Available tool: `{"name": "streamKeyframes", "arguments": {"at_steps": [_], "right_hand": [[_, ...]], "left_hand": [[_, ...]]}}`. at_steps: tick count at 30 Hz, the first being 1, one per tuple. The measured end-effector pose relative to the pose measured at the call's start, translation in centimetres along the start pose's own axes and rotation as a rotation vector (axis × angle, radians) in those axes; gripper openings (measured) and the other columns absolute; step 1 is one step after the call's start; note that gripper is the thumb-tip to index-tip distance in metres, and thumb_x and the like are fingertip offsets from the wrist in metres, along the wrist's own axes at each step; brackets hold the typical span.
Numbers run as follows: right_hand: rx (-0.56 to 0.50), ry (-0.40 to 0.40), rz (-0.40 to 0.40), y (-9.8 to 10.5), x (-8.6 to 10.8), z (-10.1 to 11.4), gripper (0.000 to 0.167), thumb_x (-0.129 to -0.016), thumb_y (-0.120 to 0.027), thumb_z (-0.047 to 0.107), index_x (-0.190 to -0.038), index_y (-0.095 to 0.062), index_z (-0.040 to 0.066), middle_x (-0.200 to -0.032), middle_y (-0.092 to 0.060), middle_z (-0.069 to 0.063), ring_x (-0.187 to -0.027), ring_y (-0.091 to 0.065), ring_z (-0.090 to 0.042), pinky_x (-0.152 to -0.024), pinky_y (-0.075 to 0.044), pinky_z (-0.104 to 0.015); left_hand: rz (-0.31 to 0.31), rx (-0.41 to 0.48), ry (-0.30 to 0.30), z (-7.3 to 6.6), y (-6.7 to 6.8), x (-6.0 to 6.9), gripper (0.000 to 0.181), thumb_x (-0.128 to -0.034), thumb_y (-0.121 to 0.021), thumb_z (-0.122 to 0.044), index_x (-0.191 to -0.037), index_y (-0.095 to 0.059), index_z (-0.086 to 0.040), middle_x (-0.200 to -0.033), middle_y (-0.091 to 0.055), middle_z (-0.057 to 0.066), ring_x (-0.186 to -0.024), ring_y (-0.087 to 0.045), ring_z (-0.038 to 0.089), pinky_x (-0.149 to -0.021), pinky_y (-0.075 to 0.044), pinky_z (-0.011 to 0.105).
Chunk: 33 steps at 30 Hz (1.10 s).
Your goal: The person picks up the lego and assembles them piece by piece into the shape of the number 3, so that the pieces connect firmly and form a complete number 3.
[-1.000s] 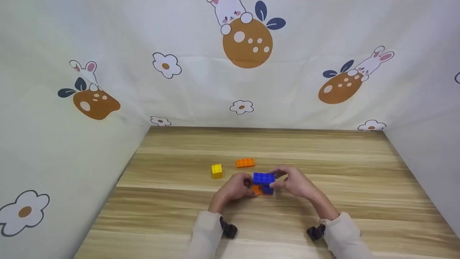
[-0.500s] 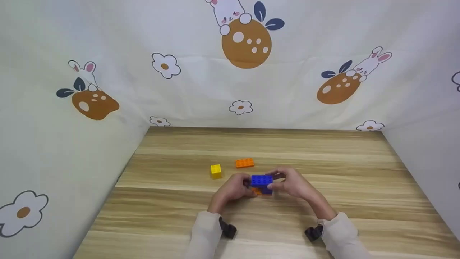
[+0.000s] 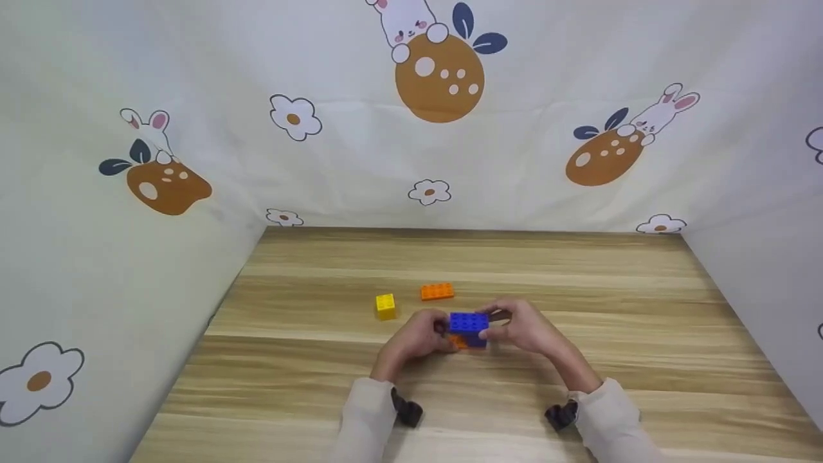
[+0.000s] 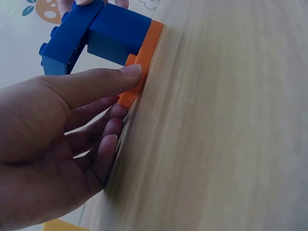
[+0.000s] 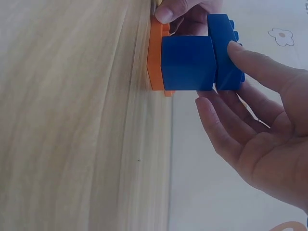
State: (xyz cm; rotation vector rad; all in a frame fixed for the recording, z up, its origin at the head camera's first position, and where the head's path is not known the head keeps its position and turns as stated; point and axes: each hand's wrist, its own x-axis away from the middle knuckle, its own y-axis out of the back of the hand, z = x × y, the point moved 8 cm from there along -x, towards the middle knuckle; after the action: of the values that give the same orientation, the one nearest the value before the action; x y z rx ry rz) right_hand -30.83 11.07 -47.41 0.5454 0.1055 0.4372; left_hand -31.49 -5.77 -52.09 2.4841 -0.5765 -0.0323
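Observation:
On the wooden table stands a small stack of toy building bricks. Its base is a flat orange brick [image 4: 150, 43], which my left hand [image 3: 415, 334] pinches by the near-left end between thumb and fingers. A blue block [image 5: 187, 62] sits upright on the other end of that base. Over it lies a wider blue brick [image 3: 469, 321], studs up, overhanging to the left. My right hand [image 3: 527, 328] grips this upper brick, thumb in front and fingers behind. A thin gap shows between the two blue pieces in the right wrist view.
Behind the stack lies another flat orange brick [image 3: 437, 292], with a yellow brick [image 3: 386, 307] to its left. Patterned pale cloth [image 3: 360, 161] rises along the back and sides of the table [image 3: 308, 257]. Black wrist mounts [image 3: 408, 411] show at both cuffs.
The upper blue brick has shifted slightly left and down onto the blue block, moved by my right hand. My left hand stays on the orange base; recently almost nothing moves.

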Motion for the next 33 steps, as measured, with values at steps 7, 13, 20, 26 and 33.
{"name": "streamKeyframes", "arguments": {"at_steps": [7, 13, 20, 26, 33], "right_hand": [[0.056, -0.008, -0.014, 0.0, 0.0, 0.2, 0.037, -0.081, -0.082, 0.014, -0.117, -0.075, 0.009, -0.115, -0.073, -0.016, -0.108, -0.067, -0.03, -0.088, -0.056, -0.037], [0.013, -0.07, -0.01, 0.1, -0.1, -0.5, 0.039, -0.079, -0.083, 0.014, -0.117, -0.075, 0.009, -0.113, -0.073, -0.018, -0.097, -0.068, -0.024, -0.079, -0.056, -0.029], [-0.055, -0.106, 0.027, 0.0, -0.2, -1.2, 0.044, -0.079, -0.084, 0.014, -0.121, -0.073, 0.007, -0.114, -0.072, -0.022, -0.09, -0.069, -0.02, -0.073, -0.058, -0.03], [-0.054, -0.078, 0.025, 0.0, -0.4, -1.2, 0.044, -0.079, -0.084, 0.014, -0.12, -0.072, 0.005, -0.114, -0.073, -0.022, -0.098, -0.07, -0.024, -0.077, -0.056, -0.025], [-0.17, -0.109, 0.048, -0.3, -0.1, -1.4, 0.046, -0.081, -0.081, 0.007, -0.123, -0.067, -0.002, -0.117, -0.069, -0.03, -0.093, -0.071, -0.024, -0.074, -0.062, -0.039]], "left_hand": [[-0.003, -0.009, 0.019, 0.0, 0.2, 0.1, 0.02, -0.0783, -0.083, -0.008, -0.089, -0.067, -0.005, -0.077, -0.054, -0.004, -0.071, -0.048, 0.013, -0.065, -0.039, 0.025], [-0.01, -0.03, 0.011, -0.2, 0.2, 0.2, 0.02, -0.0778, -0.084, -0.009, -0.087, -0.067, -0.005, -0.076, -0.054, -0.005, -0.071, -0.048, 0.011, -0.063, -0.039, 0.022], [-0.012, -0.028, 0.024, -0.1, 0.1, 0.1, 0.02, -0.0782, -0.084, -0.008, -0.09, -0.068, -0.005, -0.078, -0.055, -0.005, -0.072, -0.049, 0.011, -0.065, -0.041, 0.024], [-0.016, -0.032, 0.02, -0.1, 0.2, 0.2, 0.02, -0.0789, -0.084, -0.009, -0.088, -0.067, -0.003, -0.077, -0.055, -0.004, -0.071, -0.049, 0.011, -0.064, -0.04, 0.023], [-0.004, 0.001, 0.032, 0.1, 0.0, 0.2, 0.019, -0.0804, -0.083, -0.01, -0.091, -0.068, -0.006, -0.079, -0.056, -0.004, -0.073, -0.05, 0.012, -0.066, -0.042, 0.024]]}}
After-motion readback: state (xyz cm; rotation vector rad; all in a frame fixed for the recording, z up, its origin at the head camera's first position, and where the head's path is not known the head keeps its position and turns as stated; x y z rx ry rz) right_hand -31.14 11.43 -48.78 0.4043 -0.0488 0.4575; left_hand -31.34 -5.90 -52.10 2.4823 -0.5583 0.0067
